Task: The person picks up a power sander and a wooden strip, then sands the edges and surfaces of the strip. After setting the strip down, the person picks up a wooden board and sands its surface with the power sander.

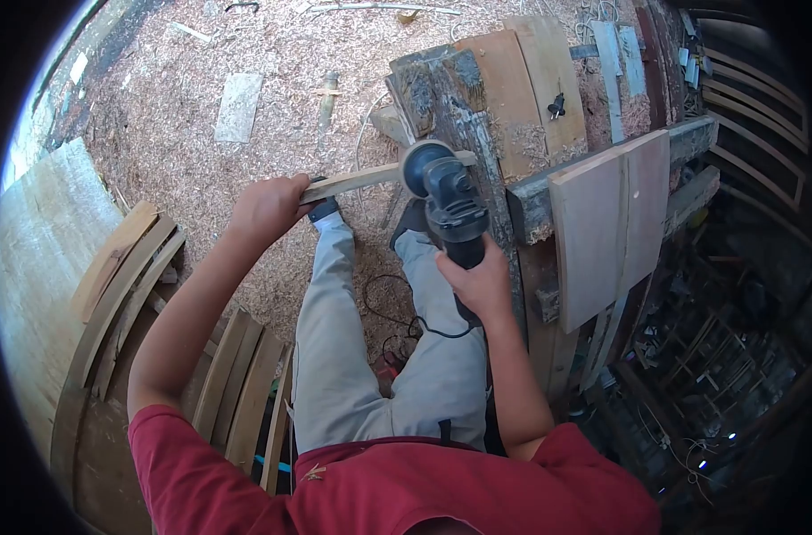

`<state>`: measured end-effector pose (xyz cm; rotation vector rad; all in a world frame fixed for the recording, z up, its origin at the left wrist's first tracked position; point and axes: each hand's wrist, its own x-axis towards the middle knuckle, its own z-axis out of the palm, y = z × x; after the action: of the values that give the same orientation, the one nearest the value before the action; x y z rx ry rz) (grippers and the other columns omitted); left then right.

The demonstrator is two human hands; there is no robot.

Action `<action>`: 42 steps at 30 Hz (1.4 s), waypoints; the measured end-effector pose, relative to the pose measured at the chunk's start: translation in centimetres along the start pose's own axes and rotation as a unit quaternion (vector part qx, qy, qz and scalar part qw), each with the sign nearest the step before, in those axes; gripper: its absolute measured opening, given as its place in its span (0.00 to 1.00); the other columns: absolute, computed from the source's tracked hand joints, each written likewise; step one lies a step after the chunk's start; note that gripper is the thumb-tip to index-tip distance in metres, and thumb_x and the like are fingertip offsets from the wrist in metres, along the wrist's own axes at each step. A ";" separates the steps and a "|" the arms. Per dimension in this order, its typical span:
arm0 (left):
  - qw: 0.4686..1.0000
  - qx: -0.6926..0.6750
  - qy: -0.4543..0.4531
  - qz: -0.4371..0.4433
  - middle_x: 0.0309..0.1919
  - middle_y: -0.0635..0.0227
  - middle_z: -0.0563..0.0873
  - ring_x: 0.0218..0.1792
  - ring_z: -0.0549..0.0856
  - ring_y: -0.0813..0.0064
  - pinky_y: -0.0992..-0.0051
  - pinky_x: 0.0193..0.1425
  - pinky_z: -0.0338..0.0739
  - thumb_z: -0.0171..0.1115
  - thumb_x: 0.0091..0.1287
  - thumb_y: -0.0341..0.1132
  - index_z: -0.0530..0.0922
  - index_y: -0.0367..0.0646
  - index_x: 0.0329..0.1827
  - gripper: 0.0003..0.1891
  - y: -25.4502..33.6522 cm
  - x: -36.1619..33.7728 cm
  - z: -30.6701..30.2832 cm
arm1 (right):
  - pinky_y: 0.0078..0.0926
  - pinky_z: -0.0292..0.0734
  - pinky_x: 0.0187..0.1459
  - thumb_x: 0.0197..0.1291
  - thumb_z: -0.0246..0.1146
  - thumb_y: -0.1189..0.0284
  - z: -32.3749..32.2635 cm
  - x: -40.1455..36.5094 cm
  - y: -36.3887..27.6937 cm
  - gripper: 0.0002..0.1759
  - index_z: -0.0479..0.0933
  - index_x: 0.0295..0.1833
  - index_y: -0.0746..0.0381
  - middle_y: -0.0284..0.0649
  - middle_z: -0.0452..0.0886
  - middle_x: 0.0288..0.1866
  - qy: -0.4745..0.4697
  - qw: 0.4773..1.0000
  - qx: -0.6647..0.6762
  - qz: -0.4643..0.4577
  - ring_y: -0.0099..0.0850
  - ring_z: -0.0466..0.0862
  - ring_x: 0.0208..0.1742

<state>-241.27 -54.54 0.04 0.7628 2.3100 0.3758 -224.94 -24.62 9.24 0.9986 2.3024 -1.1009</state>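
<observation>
My left hand [270, 212] is closed around the near end of a narrow wooden strip [357, 181]. The strip's other end lies over a weathered wooden beam [450, 89] on the right. In my right hand [480, 278] is a black angle grinder [455, 207], gripped by its body. Its round disc [421, 168] overlaps the strip near the far end. From the grinder's rear a dark cord [446, 333] curves down between my legs.
Wood shavings [183, 98] cover the floor ahead. A flat wooden panel [611, 227] leans at the right against a thick timber [691, 138]. Curved boards [120, 294] and straight slats [236, 383] stand at the left. A black plug [557, 106] rests on a board [548, 67].
</observation>
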 end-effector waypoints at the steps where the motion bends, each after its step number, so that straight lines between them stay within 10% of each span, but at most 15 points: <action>1: 1.000 -0.006 0.011 0.007 0.31 0.59 0.88 0.36 0.90 0.50 0.51 0.40 0.83 0.71 0.71 0.47 0.79 0.46 0.44 0.15 -0.2 0.0 0.3 | 0.37 0.85 0.48 0.55 0.78 0.65 -0.4 0.2 0.4 0.23 0.85 0.53 0.65 0.42 0.91 0.41 0.010 1.000 0.012 0.000 0.34 0.91 0.40; 15: 1.000 -0.006 0.008 0.001 0.29 0.56 0.88 0.35 0.89 0.48 0.50 0.39 0.82 0.70 0.73 0.52 0.79 0.45 0.42 0.19 -0.4 0.5 1.1 | 0.46 0.85 0.50 0.51 0.79 0.61 0.0 -1.3 0.0 0.26 0.85 0.54 0.61 0.54 0.91 0.43 -0.039 0.999 0.001 0.036 0.54 0.92 0.46; 25: 0.999 0.024 -0.027 -0.023 0.31 0.58 0.89 0.37 0.91 0.50 0.52 0.41 0.84 0.71 0.72 0.49 0.79 0.46 0.43 0.16 0.4 0.6 -0.5 | 0.36 0.84 0.47 0.53 0.79 0.63 -3.5 1.8 3.6 0.23 0.85 0.50 0.67 0.45 0.91 0.41 0.022 0.997 0.044 0.053 0.35 0.90 0.41; 28: 1.000 0.017 -0.013 -0.007 0.30 0.57 0.89 0.36 0.91 0.50 0.51 0.40 0.84 0.71 0.72 0.49 0.79 0.45 0.43 0.17 0.0 0.4 0.0 | 0.43 0.85 0.50 0.52 0.78 0.61 -2.6 0.5 2.1 0.25 0.85 0.53 0.63 0.52 0.91 0.43 0.015 0.999 0.030 0.025 0.50 0.92 0.46; 42: 1.000 0.015 -0.016 -0.018 0.30 0.54 0.89 0.35 0.90 0.47 0.50 0.40 0.84 0.70 0.73 0.50 0.79 0.44 0.42 0.18 0.3 -0.1 0.4 | 0.43 0.85 0.49 0.50 0.79 0.61 -2.9 0.1 3.1 0.26 0.86 0.53 0.62 0.52 0.91 0.43 0.037 0.997 0.052 0.034 0.50 0.93 0.47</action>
<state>-240.85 -54.33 -0.06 0.7356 2.3010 0.3124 -222.83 -20.91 9.32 1.1664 2.2709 -1.1843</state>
